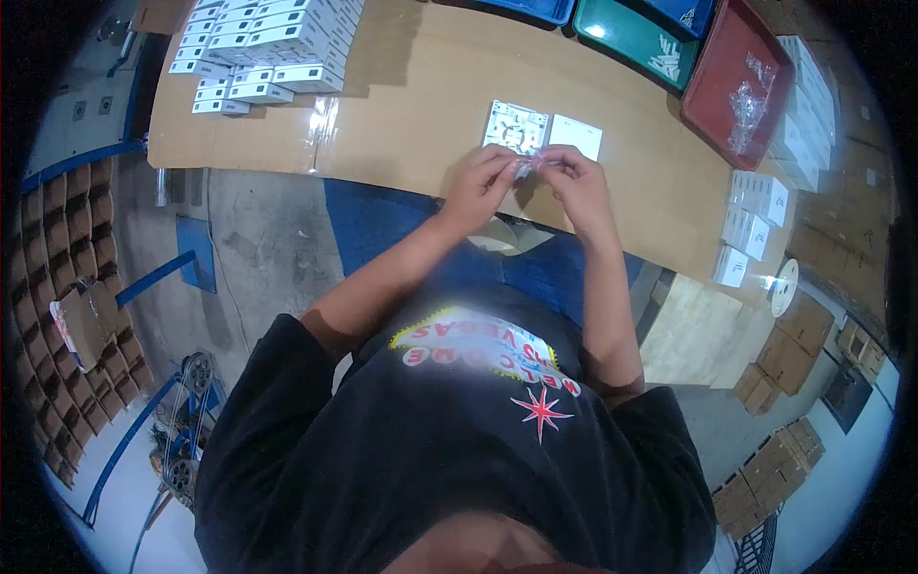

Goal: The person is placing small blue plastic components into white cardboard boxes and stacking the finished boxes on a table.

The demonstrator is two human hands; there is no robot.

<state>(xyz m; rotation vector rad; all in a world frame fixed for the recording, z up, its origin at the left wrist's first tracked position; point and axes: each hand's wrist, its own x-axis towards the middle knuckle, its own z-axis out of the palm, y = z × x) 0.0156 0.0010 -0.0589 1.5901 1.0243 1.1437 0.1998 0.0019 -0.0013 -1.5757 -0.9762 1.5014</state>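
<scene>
My left hand (pixel 481 187) and my right hand (pixel 580 189) meet over the near edge of the cardboard-covered table, both with fingers pinched. Between their fingertips is a small shiny whitish piece (pixel 524 169), mostly hidden and too small to name; it could be clear plastic. Just beyond my fingers lies a square white plastic housing (pixel 516 124), its inner side up, with dark curved parts showing inside. A flat white square cover (pixel 578 136) rests beside it on the right, partly behind my right hand.
Stacked small white boxes (pixel 287 38) fill the table's far left. Far right stand a green tray (pixel 622 38) with white pieces, blue trays (pixel 535 8) and a red tray (pixel 712 96) holding clear plastic packets. More white boxes (pixel 746 230) line the right edge, near a white reel (pixel 784 287).
</scene>
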